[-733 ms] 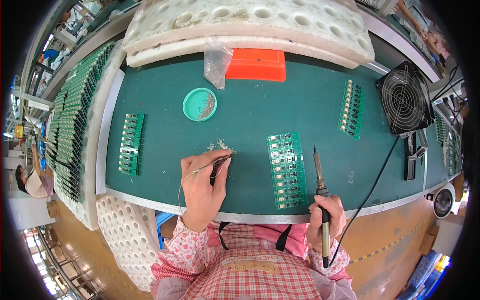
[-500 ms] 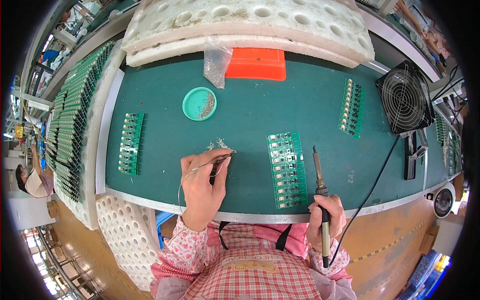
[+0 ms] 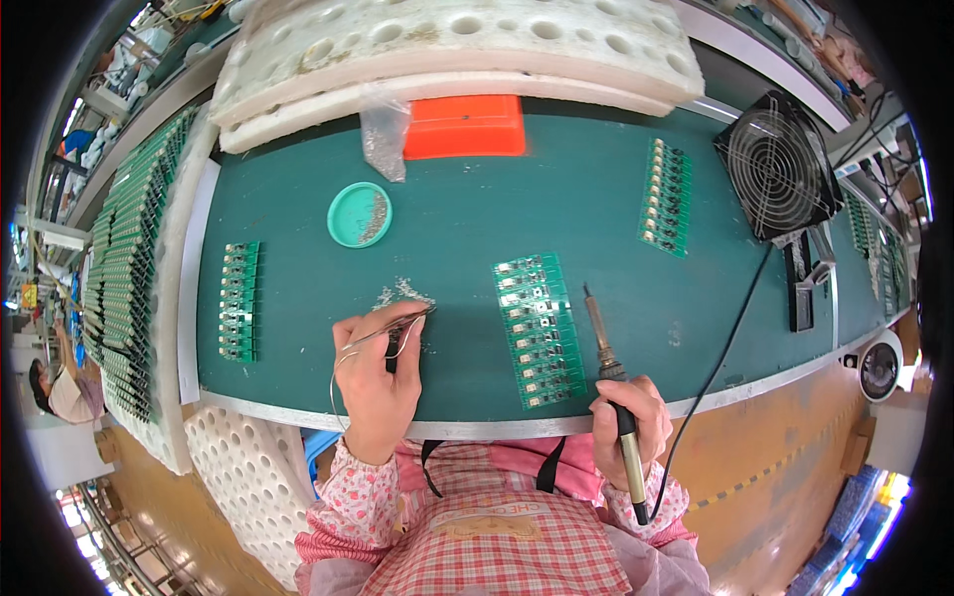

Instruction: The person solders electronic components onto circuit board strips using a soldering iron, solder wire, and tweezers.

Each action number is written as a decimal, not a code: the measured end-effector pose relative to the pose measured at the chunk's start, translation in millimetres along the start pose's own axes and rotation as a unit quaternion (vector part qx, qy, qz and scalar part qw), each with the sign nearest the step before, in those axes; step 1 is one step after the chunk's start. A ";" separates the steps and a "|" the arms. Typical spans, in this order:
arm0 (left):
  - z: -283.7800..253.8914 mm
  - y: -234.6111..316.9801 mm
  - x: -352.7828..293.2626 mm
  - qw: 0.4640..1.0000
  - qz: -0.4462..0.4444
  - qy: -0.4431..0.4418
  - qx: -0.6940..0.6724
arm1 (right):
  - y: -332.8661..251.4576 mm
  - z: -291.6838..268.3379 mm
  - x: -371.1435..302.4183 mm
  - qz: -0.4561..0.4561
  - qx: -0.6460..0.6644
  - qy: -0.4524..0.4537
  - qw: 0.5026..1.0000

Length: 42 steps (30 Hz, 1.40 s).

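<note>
My left hand (image 3: 376, 397) is closed round dark tweezers (image 3: 409, 320), and a thin silvery wire (image 3: 335, 389) loops out from the same fingers. The tweezer tips are beside a small heap of tiny pale parts (image 3: 402, 291) on the green mat. My right hand (image 3: 636, 422) grips a soldering iron (image 3: 624, 417), its dark tip pointing away from me above the mat. Between the hands lies a green circuit board panel (image 3: 540, 333) with rows of small components. The iron's tip is right of this panel and apart from it.
A turquoise dish (image 3: 336, 221) holds tiny parts, near a plastic bag (image 3: 386, 144) and a red box (image 3: 465, 129). Other panels lie left (image 3: 238, 303) and right (image 3: 666, 199). Stacked boards (image 3: 134, 258), white foam (image 3: 447, 65), a black fan (image 3: 780, 164) and the iron's cable (image 3: 730, 348) surround the work area.
The whole view has shifted, so the bench and its items appear farther left. Both hands keep their holds and nearly the same places relative to the panel and heap.
</note>
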<state>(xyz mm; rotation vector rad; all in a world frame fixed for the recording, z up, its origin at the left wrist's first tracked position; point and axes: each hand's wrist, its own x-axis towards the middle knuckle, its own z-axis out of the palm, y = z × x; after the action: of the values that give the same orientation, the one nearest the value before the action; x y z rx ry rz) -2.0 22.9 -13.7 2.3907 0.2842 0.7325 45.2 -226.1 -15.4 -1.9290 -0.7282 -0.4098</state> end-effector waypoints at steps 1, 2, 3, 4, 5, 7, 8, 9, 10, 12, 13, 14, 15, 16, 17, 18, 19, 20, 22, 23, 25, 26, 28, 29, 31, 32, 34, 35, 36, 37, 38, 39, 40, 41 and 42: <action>0.9 4.1 -1.2 1.000 0.002 -0.002 -0.004 | 0.1 -1.2 0.1 -0.001 0.013 0.000 1.000; 2.5 8.4 -2.4 1.000 0.004 -0.006 -0.019 | 0.5 -3.3 -0.3 0.000 0.015 0.000 1.000; 3.7 12.7 -4.4 0.999 0.006 -0.009 -0.032 | 1.0 -4.4 -1.5 0.001 0.012 0.002 1.000; 5.7 18.2 -7.2 0.998 0.000 -0.024 -0.057 | 2.0 -4.8 -3.0 0.001 0.026 0.016 1.000; 9.1 23.7 -10.0 0.998 0.001 -0.025 -0.059 | 3.0 -5.1 -4.6 0.002 0.040 0.030 0.999; 15.2 34.6 -15.0 0.992 -0.018 -0.051 -0.116 | 4.6 -4.7 -10.9 0.020 0.053 0.052 0.997; 15.7 40.6 -15.2 0.991 -0.017 -0.069 -0.117 | 4.7 -4.5 -13.5 0.038 0.068 0.073 0.994; 18.7 43.8 -17.8 0.991 -0.016 -0.070 -0.117 | 4.1 -3.6 -15.1 0.038 0.068 0.074 0.994; 22.0 46.2 -21.2 0.987 -0.036 -0.074 -0.137 | 3.3 -2.4 -16.3 0.053 0.089 0.091 0.990; 26.4 47.5 -25.6 0.983 -0.056 -0.076 -0.155 | 3.0 -3.5 -15.8 0.068 0.110 0.108 0.986; 27.3 48.0 -26.5 0.984 -0.056 -0.076 -0.154 | 2.5 -5.6 -12.6 0.070 0.125 0.076 0.987; 27.9 48.5 -27.1 0.983 -0.060 -0.076 -0.156 | 2.2 -6.9 -10.3 0.071 0.139 0.044 0.987; 28.4 48.7 -27.7 0.983 -0.063 -0.076 -0.157 | 2.3 -6.9 -10.3 0.072 0.140 0.045 0.986; 28.6 49.1 -27.5 0.983 -0.063 -0.077 -0.156 | 2.1 -6.1 -10.4 0.083 0.140 0.033 0.986; 28.4 49.5 -26.6 0.984 -0.058 -0.078 -0.150 | 1.8 -5.2 -10.4 0.094 0.140 0.021 0.986; 28.1 49.9 -25.3 0.985 -0.053 -0.080 -0.143 | 1.6 -4.4 -9.1 0.095 0.141 0.021 0.985; 27.8 50.2 -24.0 0.985 -0.053 -0.081 -0.143 | 1.5 -3.4 -7.4 0.093 0.145 0.014 0.985; 27.4 50.5 -22.6 0.987 -0.040 -0.082 -0.130 | 1.6 -2.3 -5.8 0.091 0.149 0.007 0.985; 26.5 51.8 -20.9 0.989 -0.027 -0.083 -0.117 | 1.6 -0.6 -3.2 0.082 0.148 0.005 0.986; 26.1 52.3 -20.3 0.990 -0.022 -0.084 -0.112 | 1.7 -0.2 -2.2 0.072 0.146 0.003 0.987; 26.1 53.4 -18.7 0.990 -0.021 -0.087 -0.108 | 2.9 0.4 -0.9 0.071 0.147 -0.001 0.987; 26.2 54.8 -17.6 0.991 -0.021 -0.088 -0.102 | 3.3 0.6 -0.3 0.068 0.148 -0.003 0.987; 26.3 55.4 -17.5 0.991 -0.020 -0.088 -0.095 | 2.1 0.5 0.7 0.069 0.147 -0.005 0.987; 26.7 55.1 -17.7 0.991 -0.019 -0.086 -0.096 | 1.8 0.5 1.0 0.069 0.146 -0.005 0.987; 26.8 54.8 -18.1 0.991 -0.018 -0.086 -0.096 | 2.3 0.8 0.8 0.069 0.146 -0.009 0.987; 26.4 55.0 -18.1 0.992 -0.019 -0.088 -0.093 | 2.4 0.9 0.8 0.069 0.146 -0.012 0.987; 25.9 55.5 -18.0 0.992 -0.021 -0.091 -0.090 | 2.0 0.7 1.3 0.068 0.140 -0.015 0.988; 25.9 55.6 -17.9 0.992 -0.020 -0.093 -0.088 | 1.8 0.7 1.6 0.067 0.134 -0.017 0.989; 26.0 55.8 -17.7 0.992 -0.019 -0.094 -0.086 | 2.1 0.5 2.1 0.068 0.134 -0.017 0.989; 26.2 56.0 -17.7 0.992 -0.020 -0.094 -0.087 | 2.5 0.4 2.8 0.060 0.131 -0.018 0.989; 26.4 56.2 -17.7 0.992 -0.021 -0.094 -0.087 | 2.8 0.3 3.1 0.053 0.127 -0.019 0.990; 26.4 56.4 -17.7 0.992 -0.023 -0.093 -0.087 | 2.8 0.4 3.0 0.053 0.127 -0.019 0.990; 26.5 56.5 -17.5 0.992 -0.023 -0.093 -0.087 | 2.8 0.7 2.9 0.054 0.130 -0.019 0.990; 26.6 56.6 -17.2 0.992 -0.021 -0.094 -0.086 | 2.9 1.0 2.7 0.055 0.133 -0.019 0.989; 26.5 56.5 -17.1 0.992 -0.019 -0.094 -0.085 | 3.0 1.4 2.3 0.055 0.133 -0.019 0.989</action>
<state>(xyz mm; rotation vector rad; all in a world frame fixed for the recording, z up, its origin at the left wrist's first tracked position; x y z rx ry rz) 0.3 -41.0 -3.8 2.2651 0.1796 0.4898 48.9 -225.1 -16.7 -1.7186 -0.6616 -0.1971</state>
